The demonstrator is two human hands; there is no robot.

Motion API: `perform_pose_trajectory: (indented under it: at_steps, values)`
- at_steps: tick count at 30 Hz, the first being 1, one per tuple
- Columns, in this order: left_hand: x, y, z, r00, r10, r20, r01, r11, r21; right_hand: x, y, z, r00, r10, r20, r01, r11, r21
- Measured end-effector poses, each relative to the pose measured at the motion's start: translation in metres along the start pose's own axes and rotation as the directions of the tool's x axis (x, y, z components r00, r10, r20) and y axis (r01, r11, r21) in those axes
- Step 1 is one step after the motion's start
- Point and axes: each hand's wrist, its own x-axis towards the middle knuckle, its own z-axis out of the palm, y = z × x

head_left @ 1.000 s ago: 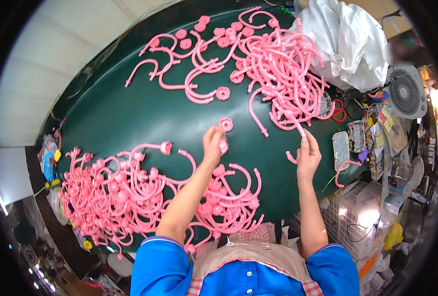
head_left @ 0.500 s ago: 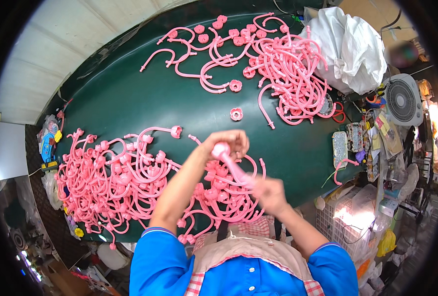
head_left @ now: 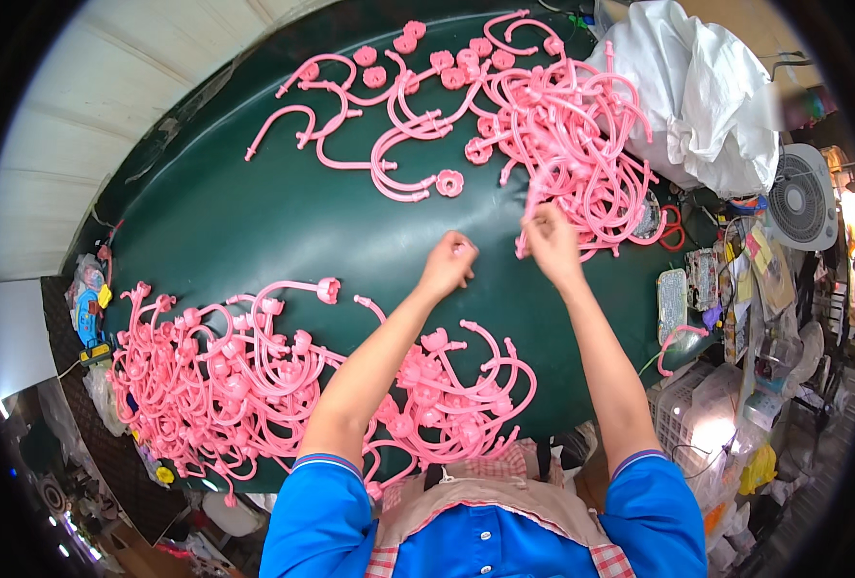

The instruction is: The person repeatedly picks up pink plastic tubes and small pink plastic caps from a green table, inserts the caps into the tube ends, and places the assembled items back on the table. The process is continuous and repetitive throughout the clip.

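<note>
Fingers of the right hand (head_left: 551, 243) pinch a pink tube (head_left: 528, 207); left hand (head_left: 449, 267) is curled shut on the green worktop (head_left: 254, 212).

The dark green table (head_left: 254, 212) carries one heap of pink curved tubes (head_left: 543, 116) at one o'clock and another pink heap (head_left: 235, 385) at eight o'clock.

Short blue sleeves with dark-trimmed cuffs; beige apron bib edged in red-and-white check; forearms bare.
</note>
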Motion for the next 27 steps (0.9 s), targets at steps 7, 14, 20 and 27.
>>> perform_pose_trajectory:
  at_steps: [7, 14, 20, 27]
  values:
    - [-0.062, 0.054, 0.04, 0.953, -0.193, 0.231, 0.295, 0.442, -0.847, -0.093, -0.054, 0.019, 0.957, -0.289, 0.026, 0.29, 0.952, -0.097]
    - [-0.108, 0.016, 0.028, 0.953, 0.006, 0.302, 0.208, 0.712, -0.671, -0.156, -0.044, 0.042, 0.861, -0.485, 0.154, 0.505, 0.851, -0.146]
    - [-0.088, 0.027, -0.076, 0.831, 0.177, 0.528, -0.312, 0.933, 0.179, -0.091, 0.07, -0.06, 0.894, 0.082, -0.439, -0.202, 0.952, -0.232]
    - [0.041, 0.089, 0.005, 0.742, 0.668, -0.054, -0.348, 0.453, 0.821, 0.042, 0.117, -0.151, 0.743, 0.089, -0.663, -0.472, 0.772, -0.425]
